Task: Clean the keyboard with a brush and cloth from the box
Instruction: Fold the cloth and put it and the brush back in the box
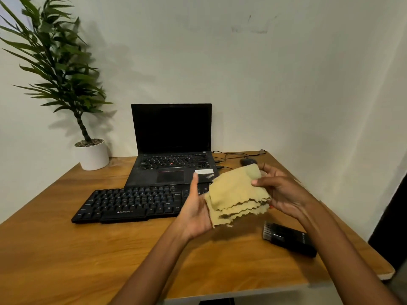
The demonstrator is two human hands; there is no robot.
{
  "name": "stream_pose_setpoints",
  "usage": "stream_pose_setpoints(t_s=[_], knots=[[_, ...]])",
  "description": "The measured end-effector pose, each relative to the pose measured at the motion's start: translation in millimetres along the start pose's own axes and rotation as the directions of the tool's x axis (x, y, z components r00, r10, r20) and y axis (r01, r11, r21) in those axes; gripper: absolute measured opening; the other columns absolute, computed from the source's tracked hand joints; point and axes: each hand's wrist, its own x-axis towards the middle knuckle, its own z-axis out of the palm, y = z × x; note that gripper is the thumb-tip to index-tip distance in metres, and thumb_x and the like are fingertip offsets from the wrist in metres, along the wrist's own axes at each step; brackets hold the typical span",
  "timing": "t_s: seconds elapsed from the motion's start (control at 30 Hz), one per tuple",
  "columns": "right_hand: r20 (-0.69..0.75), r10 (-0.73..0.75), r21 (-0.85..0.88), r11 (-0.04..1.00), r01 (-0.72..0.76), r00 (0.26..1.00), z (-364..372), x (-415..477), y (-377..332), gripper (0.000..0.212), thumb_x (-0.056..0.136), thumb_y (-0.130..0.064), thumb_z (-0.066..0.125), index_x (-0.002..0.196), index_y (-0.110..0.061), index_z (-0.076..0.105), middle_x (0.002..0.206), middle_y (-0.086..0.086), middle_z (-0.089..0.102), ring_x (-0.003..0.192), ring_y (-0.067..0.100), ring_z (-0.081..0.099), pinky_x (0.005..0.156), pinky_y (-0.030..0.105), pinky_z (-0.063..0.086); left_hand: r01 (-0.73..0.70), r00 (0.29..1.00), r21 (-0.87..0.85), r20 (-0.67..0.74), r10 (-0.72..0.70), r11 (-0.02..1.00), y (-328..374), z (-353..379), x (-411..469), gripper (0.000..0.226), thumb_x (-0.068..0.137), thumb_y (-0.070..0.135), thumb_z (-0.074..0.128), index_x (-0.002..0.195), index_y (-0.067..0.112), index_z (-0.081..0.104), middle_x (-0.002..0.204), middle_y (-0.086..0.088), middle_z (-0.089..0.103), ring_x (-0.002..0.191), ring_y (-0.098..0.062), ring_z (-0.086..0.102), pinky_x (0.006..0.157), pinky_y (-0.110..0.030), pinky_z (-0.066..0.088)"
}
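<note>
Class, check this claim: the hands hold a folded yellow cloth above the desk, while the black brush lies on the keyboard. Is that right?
Not quite. The head view shows the brush lying on the desk, right of the keyboard and apart from it. The left hand and right hand do hold the cloth.

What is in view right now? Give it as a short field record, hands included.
cloth: yellow, folded, held above the table between both hands
left hand: fingers straight, supports the cloth's left side
right hand: pinches the cloth's upper right edge
keyboard: black, on the table in front of the laptop, untouched
brush: black, lies on the table right of the keyboard, not held
laptop: open, screen dark
other: mouse, potted plant
</note>
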Motion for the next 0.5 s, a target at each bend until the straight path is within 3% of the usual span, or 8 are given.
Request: stream_pose_setpoints(t_s=[0.1, 0.17, 0.23, 0.33, 0.43, 0.5], knots=[[-0.117, 0.071, 0.003, 0.997, -0.071, 0.991, -5.9, 4.4, 9.7, 0.032, 0.082, 0.016, 0.048, 0.103, -0.007, 0.053, 0.095, 0.015, 0.065, 0.076, 0.025, 0.066, 0.048, 0.028, 0.057, -0.032, 0.999, 0.107, -0.032, 0.035, 0.994, 6.8, 7.8, -2.3, 0.041, 0.085, 0.027, 0.060, 0.118, 0.003, 0.058, 0.106, -0.025, 0.067, 0.087, -0.037, 0.068, 0.079, -0.052, 0.053], [-0.155, 0.089, 0.030, 0.996, -0.085, 0.984, -7.4, 6.4, 14.4, 0.036, 0.082, 0.017, 0.046, 0.109, -0.007, 0.053, 0.102, 0.018, 0.063, 0.085, 0.028, 0.064, 0.052, 0.030, 0.057, -0.081, 0.990, 0.201, -0.101, 0.103, 0.976, 7.4, 8.5, 1.4, 0.045, 0.080, -0.001, 0.061, 0.123, 0.005, 0.050, 0.108, -0.025, 0.065, 0.081, -0.035, 0.070, 0.067, -0.046, 0.059], [-0.155, -0.002, 0.032, 0.999, 0.007, 0.988, -8.9, 7.8, 17.7, 0.042, 0.080, 0.020, 0.045, 0.110, -0.008, 0.053, 0.105, 0.016, 0.065, 0.086, 0.026, 0.065, 0.054, 0.030, 0.057, -0.227, 0.954, 0.294, -0.123, 0.272, 0.928, 9.2, 10.6, 5.3, 0.055, 0.079, -0.016, 0.055, 0.127, 0.011, 0.048, 0.114, -0.021, 0.063, 0.080, -0.031, 0.069, 0.061, -0.039, 0.060], [-0.112, -0.231, 0.015, 0.972, 0.234, 0.967, -8.1, 6.5, 19.8, 0.042, 0.069, 0.021, 0.049, 0.097, -0.008, 0.063, 0.091, 0.008, 0.072, 0.079, 0.019, 0.070, 0.058, 0.026, 0.058, -0.426, 0.881, 0.290, -0.081, 0.466, 0.857, 14.7, 14.0, 10.7, 0.046, 0.082, -0.018, 0.052, 0.114, 0.014, 0.058, 0.097, -0.010, 0.069, 0.081, -0.023, 0.067, 0.063, -0.030, 0.059], [-0.116, -0.347, -0.251, 0.917, 0.310, 0.931, -1.8, 4.0, 22.5, 0.031, 0.075, 0.021, 0.049, 0.086, 0.000, 0.069, 0.095, 0.009, 0.073, 0.088, 0.020, 0.070, 0.064, 0.023, 0.055, -0.419, 0.878, 0.337, -0.086, 0.471, 0.843, 14.3, 14.5, 15.3, 0.024, 0.087, -0.010, 0.051, 0.089, 0.011, 0.062, 0.076, -0.007, 0.071, 0.080, -0.022, 0.068, 0.072, -0.034, 0.057], [-0.141, -0.372, -0.276, 0.905, 0.324, 0.918, -1.9, 4.5, 25.4, 0.032, 0.078, 0.017, 0.051, 0.068, -0.006, 0.071, 0.095, 0.009, 0.073, 0.089, 0.016, 0.069, 0.063, 0.022, 0.053, -0.377, 0.905, 0.335, -0.063, 0.420, 0.863, 13.5, 14.1, 15.1, 0.024, 0.090, -0.007, 0.045, 0.077, 0.009, 0.057, 0.086, -0.006, 0.073, 0.088, -0.023, 0.067, 0.079, -0.036, 0.054]])
